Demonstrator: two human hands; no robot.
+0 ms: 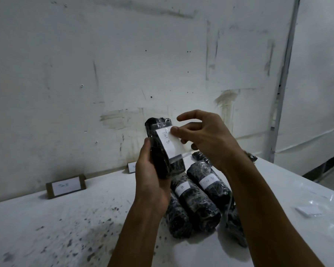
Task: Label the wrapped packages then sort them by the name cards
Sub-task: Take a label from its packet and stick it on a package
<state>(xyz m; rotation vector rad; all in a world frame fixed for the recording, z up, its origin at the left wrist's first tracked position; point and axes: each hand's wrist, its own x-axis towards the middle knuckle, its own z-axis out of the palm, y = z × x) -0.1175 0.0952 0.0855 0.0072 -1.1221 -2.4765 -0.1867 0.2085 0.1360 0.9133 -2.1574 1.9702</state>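
White tabletop (pixel 56 224), speckled dark, carries a pile of wrapped packages (pixel 199 201), partly hidden behind both forearms. Left hand (pixel 150 170) grips a dark package (pixel 160 151) held upright above the pile; right hand (pixel 204 139) presses its thumb on the label (pixel 169 142) reading "TIM B". One name card (pixel 66 186) stands at the wall; another card (pixel 131 166) is half hidden.
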